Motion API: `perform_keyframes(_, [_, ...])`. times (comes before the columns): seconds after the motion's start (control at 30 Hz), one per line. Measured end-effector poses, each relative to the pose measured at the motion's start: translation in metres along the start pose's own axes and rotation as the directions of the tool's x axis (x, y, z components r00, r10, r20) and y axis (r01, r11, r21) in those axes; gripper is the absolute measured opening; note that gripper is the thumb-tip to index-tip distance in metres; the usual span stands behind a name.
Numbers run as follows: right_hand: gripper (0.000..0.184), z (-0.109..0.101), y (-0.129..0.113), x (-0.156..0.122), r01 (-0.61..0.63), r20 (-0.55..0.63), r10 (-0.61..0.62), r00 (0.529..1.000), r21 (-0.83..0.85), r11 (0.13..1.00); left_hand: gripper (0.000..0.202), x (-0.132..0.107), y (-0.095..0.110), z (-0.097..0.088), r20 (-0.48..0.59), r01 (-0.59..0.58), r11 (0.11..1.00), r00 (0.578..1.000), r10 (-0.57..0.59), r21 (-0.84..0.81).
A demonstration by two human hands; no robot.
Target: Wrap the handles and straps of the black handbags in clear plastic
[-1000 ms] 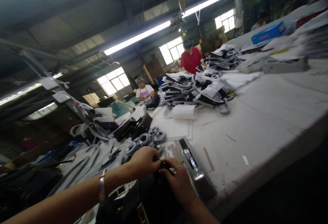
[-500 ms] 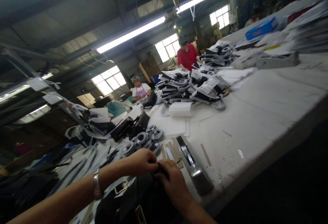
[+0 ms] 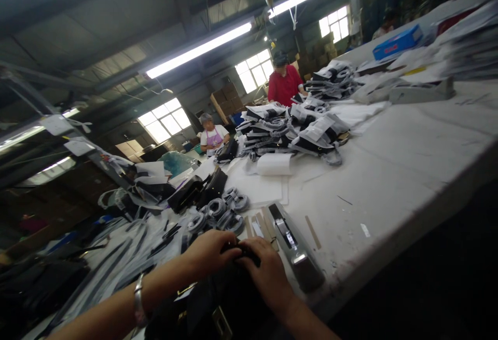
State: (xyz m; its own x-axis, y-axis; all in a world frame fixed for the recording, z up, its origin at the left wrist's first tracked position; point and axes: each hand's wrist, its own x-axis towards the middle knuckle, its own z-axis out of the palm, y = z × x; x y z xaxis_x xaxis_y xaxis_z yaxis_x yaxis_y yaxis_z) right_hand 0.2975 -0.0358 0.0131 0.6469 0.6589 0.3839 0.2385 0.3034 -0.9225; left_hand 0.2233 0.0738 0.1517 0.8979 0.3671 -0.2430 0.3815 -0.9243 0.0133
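Observation:
A black handbag (image 3: 202,303) with gold-coloured metal fittings lies at the bottom centre, below both hands. My left hand (image 3: 213,248), with a silver bracelet at the wrist, is closed on the bag's upper edge. My right hand (image 3: 268,267) grips the same dark edge from the other side, thumb and fingers bent around it. Both sets of fingertips almost meet there; the exact part between them is dark and partly hidden. Just right of my right hand stands a grey tape dispenser (image 3: 301,259).
Coiled, wrapped straps (image 3: 216,209) and brown card strips (image 3: 263,226) lie beyond my hands. Black bags (image 3: 213,184) rest farther left. Wrapped bags (image 3: 268,130) are piled mid-table near a co-worker in red (image 3: 286,83). The table edge (image 3: 389,231) runs along the right.
The bag's upper edge and both hands have shifted slightly, and my left forearm has moved a little right. The bag's gold fittings have turned and sunk lower. Both hands keep their grip.

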Motion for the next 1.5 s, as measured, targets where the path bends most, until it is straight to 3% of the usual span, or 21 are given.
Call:
perform_keyframes(0.17, [0.038,-0.014,-0.008,0.002,-0.138,0.026,0.136,0.99,0.115,0.984,0.046,-0.008,-0.01,0.01,-0.055,-0.14,0.983,0.989,0.134,-0.119])
perform_keyframes(0.43, [0.025,-0.021,0.005,0.007,-0.339,0.168,0.295,0.941,0.413,0.845,0.031,-0.015,-0.002,0.022,-0.112,-0.127,0.991,0.986,0.122,-0.039])
perform_keyframes(0.57, [0.02,-0.02,0.0,0.007,-0.383,0.22,0.317,0.923,0.438,0.813,0.027,-0.019,0.0,0.025,-0.154,-0.157,0.984,0.978,0.142,-0.09])
perform_keyframes(0.7, [0.021,-0.028,-0.006,0.003,-0.368,0.204,0.317,0.926,0.312,0.876,0.028,-0.022,-0.001,0.029,-0.196,-0.177,0.974,0.969,0.148,-0.141])
perform_keyframes(0.9, [0.023,-0.042,-0.007,-0.016,-0.236,0.057,0.239,0.969,-0.05,0.97,0.027,-0.025,-0.004,0.034,-0.228,-0.174,0.969,0.965,0.132,-0.176])
perform_keyframes(1.03, [0.025,-0.039,-0.008,-0.032,-0.182,-0.016,0.184,0.983,-0.264,0.947,0.027,-0.027,-0.007,0.036,-0.219,-0.175,0.966,0.967,0.133,-0.188])
perform_keyframes(1.23, [0.03,-0.038,0.001,-0.053,-0.099,-0.031,0.094,0.995,-0.393,0.914,0.026,-0.029,-0.011,0.038,-0.219,-0.183,0.96,0.966,0.137,-0.21])
perform_keyframes(1.5, [0.033,-0.065,0.032,-0.081,-0.157,0.011,0.195,0.981,-0.554,0.818,0.026,-0.036,-0.019,0.032,-0.21,-0.204,0.946,0.966,0.153,-0.252])
